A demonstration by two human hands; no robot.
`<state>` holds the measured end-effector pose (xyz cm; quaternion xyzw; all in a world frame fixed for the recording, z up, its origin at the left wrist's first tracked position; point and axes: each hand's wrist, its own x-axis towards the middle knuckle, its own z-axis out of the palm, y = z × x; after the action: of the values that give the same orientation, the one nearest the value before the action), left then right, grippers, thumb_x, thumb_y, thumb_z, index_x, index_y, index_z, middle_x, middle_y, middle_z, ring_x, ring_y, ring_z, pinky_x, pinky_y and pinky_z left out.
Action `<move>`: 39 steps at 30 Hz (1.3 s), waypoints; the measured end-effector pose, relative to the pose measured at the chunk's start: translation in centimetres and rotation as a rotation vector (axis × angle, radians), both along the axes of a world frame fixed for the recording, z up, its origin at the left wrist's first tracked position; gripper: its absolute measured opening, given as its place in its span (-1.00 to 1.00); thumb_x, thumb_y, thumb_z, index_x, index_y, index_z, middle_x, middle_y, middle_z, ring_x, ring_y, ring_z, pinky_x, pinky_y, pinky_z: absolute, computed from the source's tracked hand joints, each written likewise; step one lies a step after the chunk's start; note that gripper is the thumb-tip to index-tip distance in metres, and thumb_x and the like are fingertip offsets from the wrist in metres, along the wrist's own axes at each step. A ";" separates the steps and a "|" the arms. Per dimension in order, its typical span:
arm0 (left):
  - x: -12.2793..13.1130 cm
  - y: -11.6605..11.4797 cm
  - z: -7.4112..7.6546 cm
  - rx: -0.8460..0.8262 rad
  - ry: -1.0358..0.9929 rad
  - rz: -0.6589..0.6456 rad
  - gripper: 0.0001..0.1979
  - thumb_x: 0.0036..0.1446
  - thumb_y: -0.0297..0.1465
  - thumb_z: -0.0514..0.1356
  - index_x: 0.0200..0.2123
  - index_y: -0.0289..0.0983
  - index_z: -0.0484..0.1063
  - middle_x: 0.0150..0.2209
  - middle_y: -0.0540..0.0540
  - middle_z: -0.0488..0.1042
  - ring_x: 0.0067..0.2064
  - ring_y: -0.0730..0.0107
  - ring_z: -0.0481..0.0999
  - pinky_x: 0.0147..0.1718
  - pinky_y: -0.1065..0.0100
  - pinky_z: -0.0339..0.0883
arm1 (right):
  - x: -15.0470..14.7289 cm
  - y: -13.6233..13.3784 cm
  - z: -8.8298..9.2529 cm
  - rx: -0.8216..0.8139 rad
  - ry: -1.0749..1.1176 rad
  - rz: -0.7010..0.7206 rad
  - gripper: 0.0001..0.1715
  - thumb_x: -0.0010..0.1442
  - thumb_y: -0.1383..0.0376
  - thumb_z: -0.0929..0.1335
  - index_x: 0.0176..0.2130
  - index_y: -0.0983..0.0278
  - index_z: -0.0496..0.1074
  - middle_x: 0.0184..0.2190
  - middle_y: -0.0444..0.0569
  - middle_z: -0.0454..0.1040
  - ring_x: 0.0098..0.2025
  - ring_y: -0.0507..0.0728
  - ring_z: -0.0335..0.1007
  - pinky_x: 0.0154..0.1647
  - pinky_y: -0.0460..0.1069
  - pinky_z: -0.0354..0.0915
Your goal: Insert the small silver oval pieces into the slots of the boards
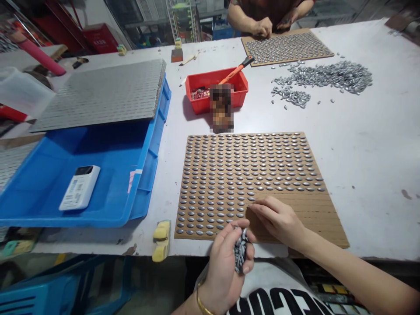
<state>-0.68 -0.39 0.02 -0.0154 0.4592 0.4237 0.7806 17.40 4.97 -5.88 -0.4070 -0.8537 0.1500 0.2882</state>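
Observation:
My left hand [225, 256] is cupped, palm up, at the near edge of the brown board, its fingers curled around a handful of small silver almond-shaped pieces [240, 253]. Straight rows of the same pieces cover the far and left parts of the brown board [305, 214]; its near right part is bare and marked with lines. Over the board, my right hand [278, 218] has thumb and fingers pinched together at the end of a row. Whatever lies between those fingertips is hidden.
A blue bin [111, 153] with a white device [80, 187] inside and a grey panel [108, 94] across it stands left. Behind the board is a red tray [200, 103]. Loose silver pieces [341, 74] lie far right, near a co-worker's hands [262, 28]. Yellow blocks [161, 240] sit front left.

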 end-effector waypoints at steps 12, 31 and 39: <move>0.3 -0.2 -1.1 0.030 0.008 -0.084 -0.78 0.13 -0.30 0.24 -0.25 -0.27 0.29 -0.45 0.01 0.39 -0.58 0.67 0.21 -0.69 0.58 -0.12 | 0.3 0.5 -0.3 0.009 -0.142 0.031 -0.70 0.25 0.50 0.20 -0.09 0.34 0.42 -0.22 0.09 0.44 -0.24 0.13 0.32 -0.29 -0.02 0.33; 0.9 -0.5 -1.4 0.031 -0.001 -0.064 -0.77 0.11 -0.31 0.27 -0.32 -0.31 0.28 -0.48 0.06 0.29 -0.59 0.70 0.17 -0.71 0.59 -0.16 | -0.2 -2.3 4.5 -0.300 0.173 0.285 -0.67 0.27 0.49 0.23 -0.01 0.27 0.37 -0.20 0.06 0.45 -0.19 0.08 0.38 -0.22 -0.03 0.36; 0.7 -0.7 -1.0 0.005 0.023 0.000 -0.74 0.21 -0.33 0.06 -0.13 -0.37 0.38 -0.42 -0.07 0.39 -0.57 0.58 0.26 -0.71 0.53 -0.10 | 0.3 -1.4 1.3 -0.093 0.033 0.063 -0.72 0.29 0.48 0.21 -0.07 0.28 0.39 -0.23 0.06 0.45 -0.25 0.08 0.35 -0.29 -0.03 0.33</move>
<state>0.00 -1.05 -1.02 -0.0089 0.4672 0.4251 0.7752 17.70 3.61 -4.56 -0.3903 -0.8534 0.2052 0.2782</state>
